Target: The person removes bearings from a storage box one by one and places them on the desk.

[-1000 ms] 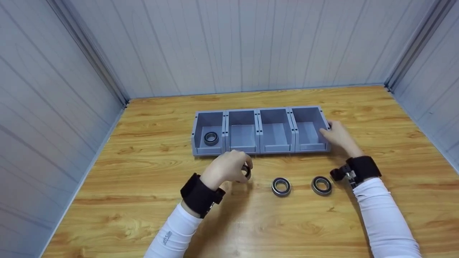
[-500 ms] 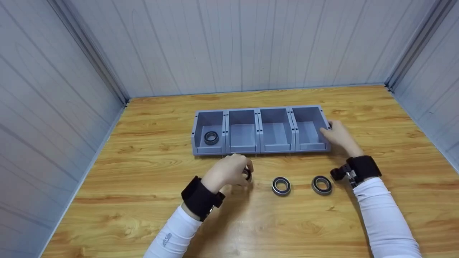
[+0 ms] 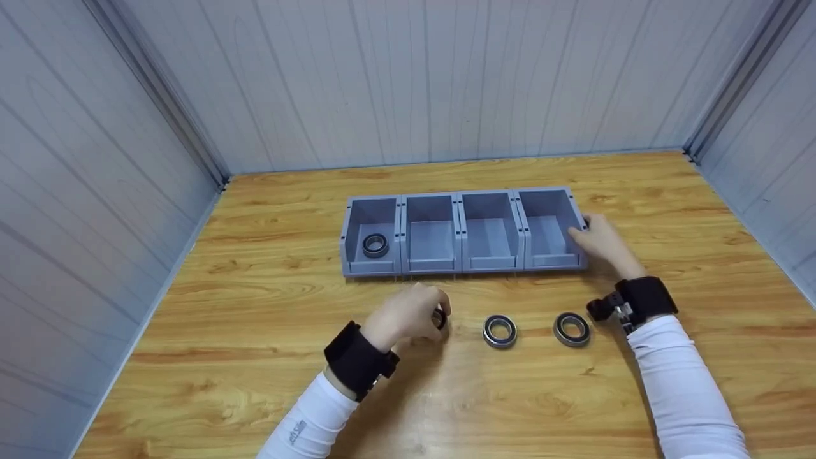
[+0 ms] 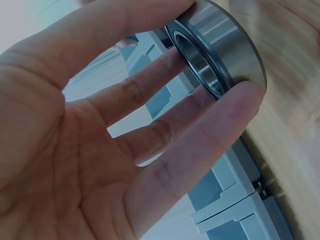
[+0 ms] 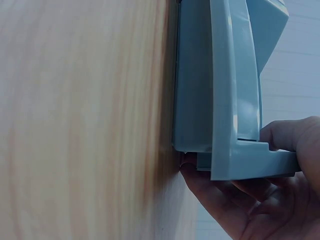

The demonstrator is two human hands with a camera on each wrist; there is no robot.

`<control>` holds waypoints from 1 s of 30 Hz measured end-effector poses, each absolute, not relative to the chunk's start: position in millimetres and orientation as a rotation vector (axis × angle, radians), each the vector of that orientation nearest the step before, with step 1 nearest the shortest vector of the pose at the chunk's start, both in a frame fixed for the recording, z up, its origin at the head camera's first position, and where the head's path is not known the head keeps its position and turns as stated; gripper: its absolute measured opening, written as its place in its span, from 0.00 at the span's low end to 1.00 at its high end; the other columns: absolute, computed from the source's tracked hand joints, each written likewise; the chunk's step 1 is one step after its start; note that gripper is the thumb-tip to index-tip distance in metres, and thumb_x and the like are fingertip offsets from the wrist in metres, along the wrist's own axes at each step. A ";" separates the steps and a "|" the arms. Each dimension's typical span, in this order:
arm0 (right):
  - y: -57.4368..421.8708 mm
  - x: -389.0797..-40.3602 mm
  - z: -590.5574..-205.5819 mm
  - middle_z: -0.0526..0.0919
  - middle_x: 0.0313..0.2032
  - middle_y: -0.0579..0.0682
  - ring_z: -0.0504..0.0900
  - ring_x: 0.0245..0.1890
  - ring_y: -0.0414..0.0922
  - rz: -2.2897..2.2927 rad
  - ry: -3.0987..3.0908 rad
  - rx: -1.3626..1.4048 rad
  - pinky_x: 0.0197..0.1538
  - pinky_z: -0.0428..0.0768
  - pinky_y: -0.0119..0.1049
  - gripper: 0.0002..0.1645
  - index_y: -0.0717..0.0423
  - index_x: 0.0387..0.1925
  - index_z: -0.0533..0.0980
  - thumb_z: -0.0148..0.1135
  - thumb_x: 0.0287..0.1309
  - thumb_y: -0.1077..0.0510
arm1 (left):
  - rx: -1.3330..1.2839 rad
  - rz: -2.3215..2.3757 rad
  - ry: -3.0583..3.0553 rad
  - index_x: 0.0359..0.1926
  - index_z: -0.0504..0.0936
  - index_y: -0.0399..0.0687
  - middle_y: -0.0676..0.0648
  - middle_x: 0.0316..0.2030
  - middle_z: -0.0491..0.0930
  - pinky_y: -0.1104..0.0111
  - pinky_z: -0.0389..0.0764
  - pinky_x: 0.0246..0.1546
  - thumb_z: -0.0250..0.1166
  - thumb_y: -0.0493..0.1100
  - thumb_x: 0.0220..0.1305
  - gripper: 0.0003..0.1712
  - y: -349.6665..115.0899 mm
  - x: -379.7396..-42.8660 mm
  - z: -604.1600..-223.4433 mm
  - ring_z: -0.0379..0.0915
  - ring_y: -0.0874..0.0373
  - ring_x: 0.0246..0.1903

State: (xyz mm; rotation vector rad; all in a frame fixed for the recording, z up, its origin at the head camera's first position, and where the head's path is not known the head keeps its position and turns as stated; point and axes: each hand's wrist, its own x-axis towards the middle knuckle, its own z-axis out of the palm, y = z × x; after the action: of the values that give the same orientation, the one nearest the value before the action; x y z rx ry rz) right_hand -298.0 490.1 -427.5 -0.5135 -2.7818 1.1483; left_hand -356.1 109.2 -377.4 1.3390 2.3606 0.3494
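My left hand (image 3: 411, 313) pinches a bearing (image 4: 220, 47) between thumb and fingers, in front of the row of grey bins (image 3: 432, 265). In the left wrist view the bearing's shiny outer ring and dark seal show, tilted on edge. At the row's right end my right hand (image 3: 602, 245) grips the side wall of the last bin (image 5: 225, 100), thumb inside and fingers outside. Another bearing (image 3: 375, 245) lies in the leftmost bin. Two more, a middle bearing (image 3: 500, 331) and a right bearing (image 3: 572, 329), lie flat on the table between my hands.
The wooden table (image 3: 255, 306) is bounded by a pale back wall (image 3: 421, 83), a left wall (image 3: 83, 191) and a right wall (image 3: 765, 159). Small feet or clips show under the bins' front edge.
My left hand has moved slightly toward me, away from the bins, with the bearing in its grasp. The right hand stays on the end bin.
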 end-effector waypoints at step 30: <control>488.2 -298.2 -427.2 0.78 0.55 0.80 0.81 0.47 0.59 1.106 -2.785 -0.519 0.56 0.82 0.48 0.28 0.80 0.63 0.68 0.49 0.72 0.61 | 1.354 0.345 2.382 0.42 0.88 0.42 0.43 0.43 0.88 0.60 0.84 0.50 0.76 0.33 0.48 0.17 110.2 -353.0 -390.4 0.82 0.49 0.45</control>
State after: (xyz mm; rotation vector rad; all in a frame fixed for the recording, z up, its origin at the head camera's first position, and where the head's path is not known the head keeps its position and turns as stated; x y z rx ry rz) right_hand -298.2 488.2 -427.2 -0.5189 -2.7847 1.1060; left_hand -353.0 110.2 -390.4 1.3536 2.3816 0.3448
